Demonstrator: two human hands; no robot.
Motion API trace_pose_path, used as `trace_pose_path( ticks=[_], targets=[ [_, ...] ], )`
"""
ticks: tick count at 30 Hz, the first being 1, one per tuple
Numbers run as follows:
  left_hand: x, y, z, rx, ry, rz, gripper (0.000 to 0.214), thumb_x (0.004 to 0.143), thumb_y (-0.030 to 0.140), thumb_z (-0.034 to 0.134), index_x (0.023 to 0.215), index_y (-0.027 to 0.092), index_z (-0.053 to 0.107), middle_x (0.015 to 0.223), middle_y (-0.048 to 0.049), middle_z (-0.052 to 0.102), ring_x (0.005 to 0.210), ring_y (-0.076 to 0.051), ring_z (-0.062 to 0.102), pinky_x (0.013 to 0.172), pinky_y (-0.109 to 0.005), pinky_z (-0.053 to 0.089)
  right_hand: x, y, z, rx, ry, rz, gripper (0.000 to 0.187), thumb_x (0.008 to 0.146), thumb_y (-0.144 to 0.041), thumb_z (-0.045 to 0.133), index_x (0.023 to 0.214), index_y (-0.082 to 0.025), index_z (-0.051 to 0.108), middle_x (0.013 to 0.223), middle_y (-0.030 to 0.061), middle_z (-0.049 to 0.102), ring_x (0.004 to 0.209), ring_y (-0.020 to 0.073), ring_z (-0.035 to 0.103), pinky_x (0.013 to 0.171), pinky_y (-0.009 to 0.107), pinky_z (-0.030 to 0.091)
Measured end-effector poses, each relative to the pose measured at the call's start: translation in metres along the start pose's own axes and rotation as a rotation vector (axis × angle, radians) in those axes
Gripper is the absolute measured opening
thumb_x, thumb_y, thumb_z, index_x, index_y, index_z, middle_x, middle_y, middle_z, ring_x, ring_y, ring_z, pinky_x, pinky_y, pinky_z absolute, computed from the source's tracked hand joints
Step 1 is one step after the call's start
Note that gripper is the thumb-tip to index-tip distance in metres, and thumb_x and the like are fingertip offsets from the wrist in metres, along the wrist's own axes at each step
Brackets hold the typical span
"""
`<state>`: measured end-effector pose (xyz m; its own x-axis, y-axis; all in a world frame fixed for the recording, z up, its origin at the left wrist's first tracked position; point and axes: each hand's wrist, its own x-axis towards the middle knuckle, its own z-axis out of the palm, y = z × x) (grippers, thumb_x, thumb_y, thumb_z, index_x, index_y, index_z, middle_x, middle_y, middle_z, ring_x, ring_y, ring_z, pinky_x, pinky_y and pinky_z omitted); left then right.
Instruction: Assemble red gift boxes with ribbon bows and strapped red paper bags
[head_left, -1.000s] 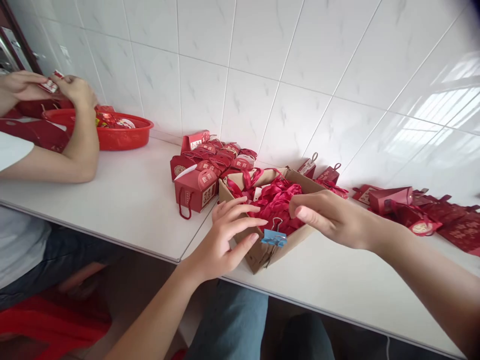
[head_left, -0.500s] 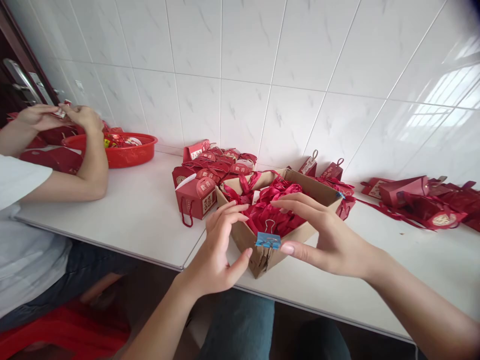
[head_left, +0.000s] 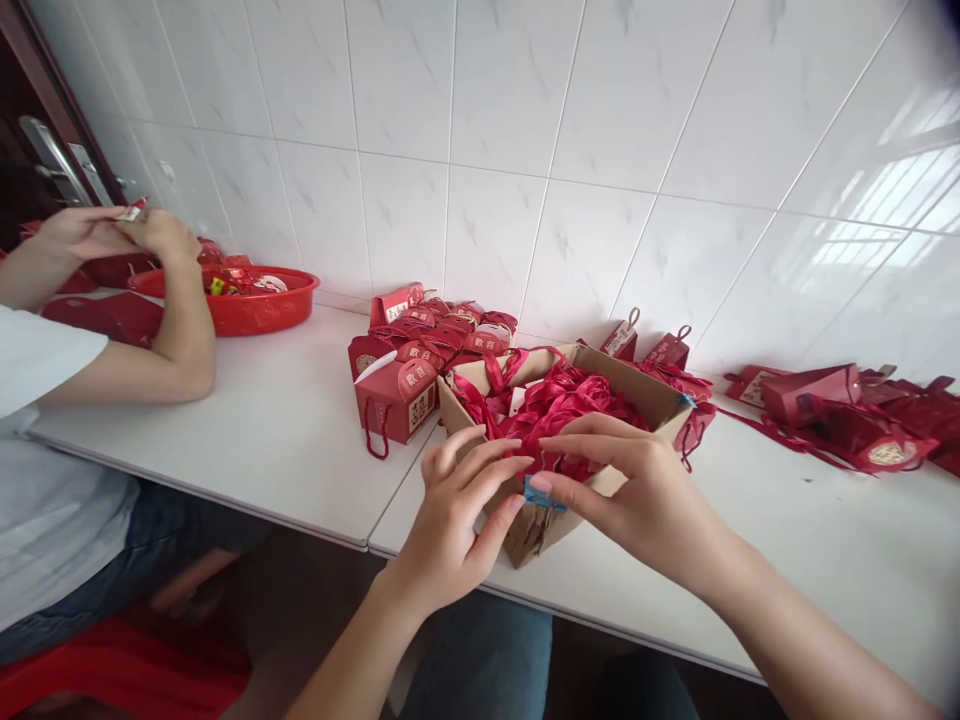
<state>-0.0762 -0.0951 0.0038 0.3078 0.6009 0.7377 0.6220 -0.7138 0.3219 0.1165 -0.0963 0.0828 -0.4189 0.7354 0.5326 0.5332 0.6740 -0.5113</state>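
A cardboard box (head_left: 517,545) full of red ribbons (head_left: 574,400) stands at the table's front edge, its corner towards me. On that corner sits a blue binder clip (head_left: 545,500), partly covered by my right thumb. My right hand (head_left: 649,500) reaches in from the right, its fingers curved over the ribbons and apart from the thumb. To the clip's left is my left hand (head_left: 457,525), thumb tip close beside it and fingers spread over the box edge. Neither hand visibly grips anything; exact contact with the clip is hard to see.
Red gift boxes (head_left: 405,395) with cord handles are grouped left of the cardboard box. More red boxes (head_left: 862,405) lie along the wall at right. A co-worker's hands (head_left: 154,235) hold a small red-and-white item near a red basin (head_left: 262,318) of wrapped pieces.
Both my hands have drawn closer together around the binder clip. My right thumb has moved over the clip, and the left thumb has come up beside it.
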Motion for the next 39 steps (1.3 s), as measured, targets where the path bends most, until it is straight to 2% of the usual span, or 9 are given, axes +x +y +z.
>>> trace_pose_path(
  ticks=[4,10,14,17,25,31,34,36,39],
  targets=[
    [0.002,-0.003,-0.001,0.007,-0.034,-0.017,0.023,0.093,0.019,0.049,0.115,0.027,0.054,0.121,-0.0011,0.061,0.128,-0.026,0.035,0.103,-0.042,0.026,-0.007,0.005,0.003,-0.098,-0.029,-0.037,0.036,0.08,-0.045,0.07,0.105,-0.019,0.072,0.1,0.0077,0.063,0.084,0.0169,0.063,0.07,0.026,0.053],
    [-0.004,-0.007,0.001,-0.124,-0.025,-0.092,0.037,0.097,0.02,0.039,0.134,0.027,0.039,0.134,-0.0058,0.051,0.131,-0.023,0.034,0.109,-0.041,0.026,-0.011,0.016,0.02,-0.29,-0.164,0.02,0.072,0.061,-0.057,0.08,0.117,-0.013,0.066,0.106,0.0145,0.062,0.095,0.0295,0.06,0.08,0.045,0.053],
    [-0.005,-0.009,0.002,-0.185,0.009,-0.092,0.04,0.098,0.019,0.037,0.136,0.026,0.033,0.14,-0.0076,0.044,0.133,-0.021,0.034,0.111,-0.041,0.027,-0.012,0.022,0.028,-0.396,-0.18,0.071,0.053,0.063,-0.045,0.084,0.107,-0.02,0.069,0.104,0.0098,0.067,0.095,0.0301,0.06,0.084,0.047,0.047],
    [-0.004,-0.008,0.002,-0.149,-0.021,-0.081,0.037,0.096,0.016,0.039,0.132,0.027,0.037,0.139,-0.0054,0.044,0.133,-0.02,0.032,0.11,-0.039,0.026,-0.01,0.02,0.028,-0.363,-0.211,0.128,0.03,0.064,-0.043,0.084,0.075,-0.021,0.067,0.085,0.0032,0.069,0.086,0.0251,0.059,0.08,0.042,0.042],
    [-0.003,-0.002,0.0,-0.116,-0.089,-0.094,0.035,0.094,0.016,0.043,0.126,0.028,0.043,0.143,-0.0037,0.04,0.136,-0.023,0.028,0.111,-0.042,0.024,-0.001,0.009,0.026,-0.307,-0.291,0.236,0.029,0.071,-0.033,0.08,0.058,-0.02,0.057,0.067,-0.0018,0.066,0.081,0.0219,0.057,0.084,0.041,0.031],
    [-0.015,0.006,0.017,-0.325,-0.023,-0.139,0.049,0.09,0.014,0.045,0.136,0.027,0.033,0.158,-0.0076,0.007,0.147,-0.029,0.005,0.118,-0.054,0.017,0.001,0.007,0.028,-0.354,-0.291,0.244,0.032,0.072,-0.031,0.078,0.056,-0.018,0.053,0.063,-0.0005,0.064,0.082,0.0223,0.058,0.086,0.044,0.033],
    [-0.025,0.012,0.029,-0.426,0.074,-0.201,0.056,0.091,0.018,0.046,0.142,0.027,0.024,0.159,-0.0083,-0.001,0.148,-0.03,-0.003,0.118,-0.057,0.013,-0.005,0.008,0.019,-0.3,-0.301,0.138,0.026,0.076,-0.037,0.075,0.065,-0.019,0.06,0.075,0.001,0.067,0.086,0.0228,0.059,0.087,0.045,0.038],
    [-0.03,0.018,0.037,-0.446,0.128,-0.248,0.061,0.091,0.022,0.047,0.146,0.026,0.019,0.159,-0.0094,0.0,0.148,-0.03,-0.002,0.119,-0.057,0.013,-0.01,0.014,0.009,-0.184,-0.28,0.007,0.021,0.083,-0.043,0.068,0.088,-0.023,0.067,0.101,0.0053,0.068,0.099,0.0238,0.059,0.091,0.044,0.041],
    [-0.036,0.029,0.052,-0.421,0.232,-0.333,0.071,0.09,0.026,0.053,0.149,0.026,0.013,0.157,-0.0116,0.006,0.148,-0.03,0.007,0.119,-0.055,0.018,-0.017,0.042,-0.005,-0.088,-0.065,-0.055,0.035,0.091,-0.044,0.055,0.119,-0.025,0.061,0.131,0.0107,0.054,0.124,0.0253,0.048,0.104,0.045,0.039]
  ],
)
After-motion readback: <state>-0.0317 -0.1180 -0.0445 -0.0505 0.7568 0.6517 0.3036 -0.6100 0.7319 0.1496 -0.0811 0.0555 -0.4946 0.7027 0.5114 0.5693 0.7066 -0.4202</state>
